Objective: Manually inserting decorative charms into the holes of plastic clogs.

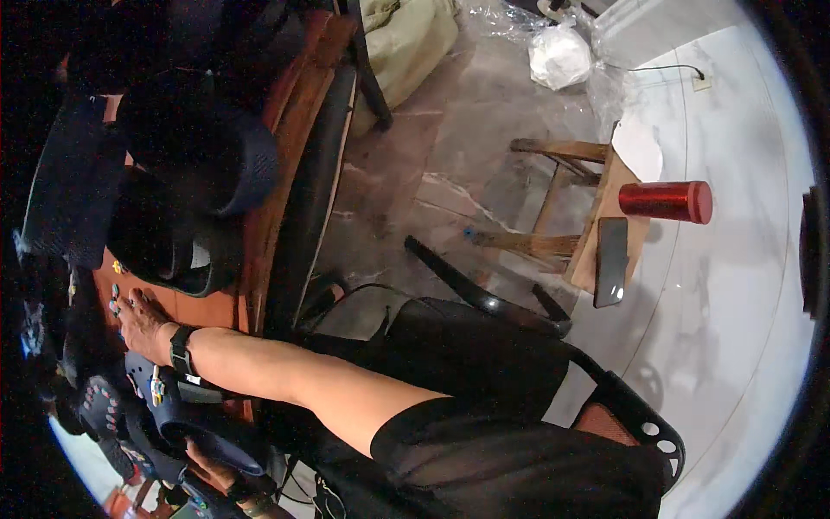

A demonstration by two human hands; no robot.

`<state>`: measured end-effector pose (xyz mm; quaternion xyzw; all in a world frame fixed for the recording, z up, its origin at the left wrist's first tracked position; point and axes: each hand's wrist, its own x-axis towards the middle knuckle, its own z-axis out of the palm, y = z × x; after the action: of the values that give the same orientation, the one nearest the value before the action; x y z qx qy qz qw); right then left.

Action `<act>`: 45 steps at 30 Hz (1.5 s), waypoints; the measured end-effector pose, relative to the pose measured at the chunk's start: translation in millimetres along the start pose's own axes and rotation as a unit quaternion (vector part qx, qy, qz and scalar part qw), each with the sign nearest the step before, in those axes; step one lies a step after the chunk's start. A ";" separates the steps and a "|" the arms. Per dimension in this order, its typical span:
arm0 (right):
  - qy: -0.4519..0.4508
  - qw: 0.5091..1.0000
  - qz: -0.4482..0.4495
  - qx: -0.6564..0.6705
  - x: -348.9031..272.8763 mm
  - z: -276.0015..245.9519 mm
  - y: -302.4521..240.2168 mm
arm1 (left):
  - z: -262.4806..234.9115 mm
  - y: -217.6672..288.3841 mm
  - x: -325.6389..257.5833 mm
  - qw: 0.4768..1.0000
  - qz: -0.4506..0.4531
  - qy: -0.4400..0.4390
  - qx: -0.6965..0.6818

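My right hand (138,324), with a black watch on its wrist, lies flat on the wooden table (285,130), fingers spread over several small coloured charms (115,298). At the lower left my left hand (212,467) grips a dark blue clog (194,424) from below. The clog is studded with charms on its front. My right forearm crosses the picture from a black sleeve at the bottom.
More dark clogs (233,164) are piled on the table above my right hand. A black mesh chair (622,406) is at the lower right. On a wooden stool (596,225) lie a red cylindrical flask (666,201) and a black phone (610,259). A white plastic bag (560,56) lies on the floor.
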<state>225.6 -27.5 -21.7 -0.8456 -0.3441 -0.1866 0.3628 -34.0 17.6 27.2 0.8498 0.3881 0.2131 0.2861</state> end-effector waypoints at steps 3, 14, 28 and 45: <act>0.053 0.992 0.073 -0.090 -9.2 24.8 68.0 | 65.3 9.7 -0.2 0.985 -0.041 -0.088 -0.144; 0.149 0.935 -0.102 0.307 -84.9 -128.6 36.4 | 17.5 50.4 13.8 0.970 0.226 0.046 -0.074; -0.258 0.835 0.449 -0.188 -438.6 -237.2 312.3 | 180.8 277.4 -69.5 0.679 0.648 -0.268 0.218; -0.646 0.666 0.369 -0.055 -635.0 -125.1 384.8 | 245.9 265.3 -54.6 0.659 0.673 -0.124 0.313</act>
<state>53.1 -596.3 -483.9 -0.8306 -0.1416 0.5369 0.0416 219.1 -245.9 9.1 0.9369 -0.2846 0.1063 -0.1730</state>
